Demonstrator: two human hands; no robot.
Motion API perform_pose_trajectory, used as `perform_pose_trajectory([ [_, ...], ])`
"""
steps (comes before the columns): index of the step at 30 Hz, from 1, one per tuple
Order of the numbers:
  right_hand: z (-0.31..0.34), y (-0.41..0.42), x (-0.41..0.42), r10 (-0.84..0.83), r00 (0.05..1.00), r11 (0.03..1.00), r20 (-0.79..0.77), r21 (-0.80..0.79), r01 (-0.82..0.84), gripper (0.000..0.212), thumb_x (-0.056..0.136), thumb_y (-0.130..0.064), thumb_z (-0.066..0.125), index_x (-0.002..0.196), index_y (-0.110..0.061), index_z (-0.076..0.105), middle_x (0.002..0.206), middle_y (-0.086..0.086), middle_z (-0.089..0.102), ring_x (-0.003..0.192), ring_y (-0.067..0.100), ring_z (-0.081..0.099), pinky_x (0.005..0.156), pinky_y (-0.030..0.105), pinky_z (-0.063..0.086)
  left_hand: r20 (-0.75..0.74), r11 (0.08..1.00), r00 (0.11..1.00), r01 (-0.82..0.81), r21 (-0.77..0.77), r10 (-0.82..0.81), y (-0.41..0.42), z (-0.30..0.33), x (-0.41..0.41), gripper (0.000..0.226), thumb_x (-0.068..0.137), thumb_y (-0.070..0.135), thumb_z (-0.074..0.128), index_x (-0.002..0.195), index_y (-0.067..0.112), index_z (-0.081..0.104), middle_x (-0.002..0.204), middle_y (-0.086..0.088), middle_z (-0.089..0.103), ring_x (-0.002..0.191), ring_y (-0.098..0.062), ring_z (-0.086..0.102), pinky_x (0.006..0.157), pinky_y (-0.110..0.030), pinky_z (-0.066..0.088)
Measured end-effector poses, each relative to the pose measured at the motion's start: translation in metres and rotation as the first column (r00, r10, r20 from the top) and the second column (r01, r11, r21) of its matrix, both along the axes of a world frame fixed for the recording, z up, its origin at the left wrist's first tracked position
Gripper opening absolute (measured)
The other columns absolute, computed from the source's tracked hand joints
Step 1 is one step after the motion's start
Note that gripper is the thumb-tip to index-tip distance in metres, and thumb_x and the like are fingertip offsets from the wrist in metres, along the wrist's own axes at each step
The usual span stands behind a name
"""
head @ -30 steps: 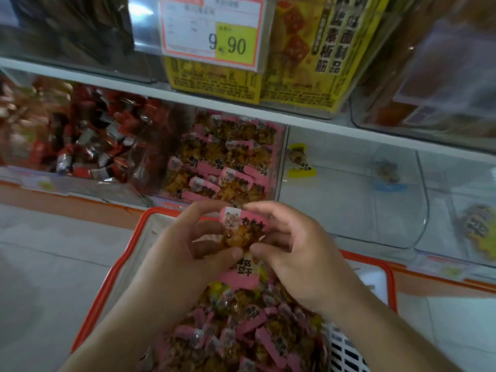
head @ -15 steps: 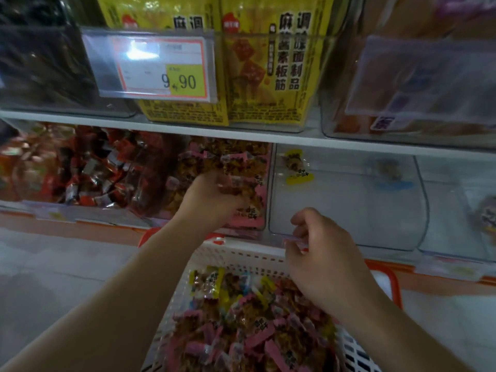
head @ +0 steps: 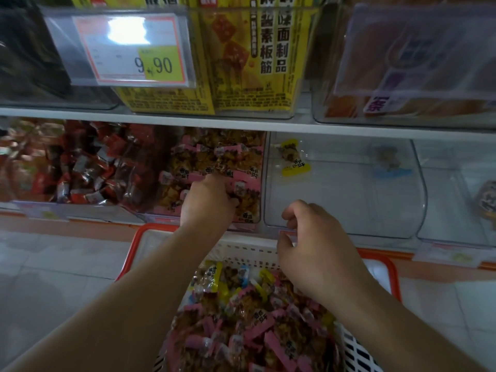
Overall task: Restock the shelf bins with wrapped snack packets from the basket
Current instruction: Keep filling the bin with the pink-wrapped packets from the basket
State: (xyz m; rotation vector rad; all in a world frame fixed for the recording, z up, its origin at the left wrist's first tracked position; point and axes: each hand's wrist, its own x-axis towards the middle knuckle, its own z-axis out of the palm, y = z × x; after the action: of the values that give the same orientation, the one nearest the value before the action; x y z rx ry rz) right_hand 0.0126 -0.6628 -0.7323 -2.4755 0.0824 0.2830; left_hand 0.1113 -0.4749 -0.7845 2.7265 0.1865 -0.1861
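Fingers of the left hand (head: 208,202) curl into the pink packets (head: 222,167) in the clear bin (head: 264,183). The right hand (head: 316,253) hangs over the basket (head: 241,244), fingers curled; whether they pinch anything, I cannot tell.

The light is dim and flat, with a warm, murky cast over the whole scene. A white glare patch burns out the top of the price tag (head: 128,48) in the upper left of the frame, washing away its print. The clear bin fronts (head: 346,183) at centre right carry a soft, milky sheen. Shadows are weak; the upper left corner falls nearly black. Straight shelf edges bow toward the frame borders from the wide lens. Detail is soft throughout, smeared most at the upper right and far left.
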Motion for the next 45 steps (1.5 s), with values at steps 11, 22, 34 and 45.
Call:
perform_pose_trajectory([
  [11,0.012,-0.009,-0.001,-0.058,0.998,0.996,0.005,0.072,0.057,0.031,0.094,0.002,0.055,0.099,-0.026,0.067,0.094,-0.011,0.068,0.083,0.005,0.065,0.071,0.032,0.06,0.093,0.974,0.995,-0.022,-0.226,0.044,0.031,0.049,-0.062,0.025,0.096,0.016,0.065,0.116,0.032,0.067,0.101,0.018,0.07,0.091,-0.003,0.065,0.072,-0.011,0.045],
  [22,-0.003,0.027,-0.025,0.137,0.966,0.94,-0.218,-0.278,-0.197,0.024,0.09,-0.009,0.06,0.102,-0.019,0.078,0.114,0.006,0.075,0.092,0.022,0.068,0.077,0.031,0.061,-0.229,0.964,0.944,-0.257,-0.062,0.237,0.103,0.044,-0.163,0.059,0.095,0.009,0.056,0.149,0.018,0.031,0.139,-0.016,0.046,0.121,-0.043,0.054,0.096,-0.053,0.048],
  [34,-0.147,0.015,-0.062,0.019,0.883,0.837,-0.469,-0.476,-0.271,0.077,0.088,-0.031,0.066,0.152,-0.029,0.025,0.148,0.011,0.051,0.132,0.033,0.055,0.109,0.049,0.053,-0.332,0.949,0.904,-0.307,-0.071,0.268,0.112,0.029,-0.148,0.029,0.085,-0.006,0.049,0.104,0.011,0.034,0.095,-0.015,0.046,0.094,-0.04,0.054,0.087,-0.053,0.051],
  [45,-0.124,0.021,-0.055,0.125,0.952,0.935,-0.278,-0.288,-0.206,0.015,0.096,-0.014,0.062,0.098,-0.03,0.06,0.114,-0.01,0.067,0.114,0.02,0.064,0.098,0.041,0.058,-0.357,0.931,0.885,-0.352,-0.097,0.298,0.11,0.037,-0.145,0.025,0.087,-0.002,0.049,0.103,0.01,0.033,0.085,-0.01,0.04,0.098,-0.041,0.054,0.088,-0.053,0.052],
])
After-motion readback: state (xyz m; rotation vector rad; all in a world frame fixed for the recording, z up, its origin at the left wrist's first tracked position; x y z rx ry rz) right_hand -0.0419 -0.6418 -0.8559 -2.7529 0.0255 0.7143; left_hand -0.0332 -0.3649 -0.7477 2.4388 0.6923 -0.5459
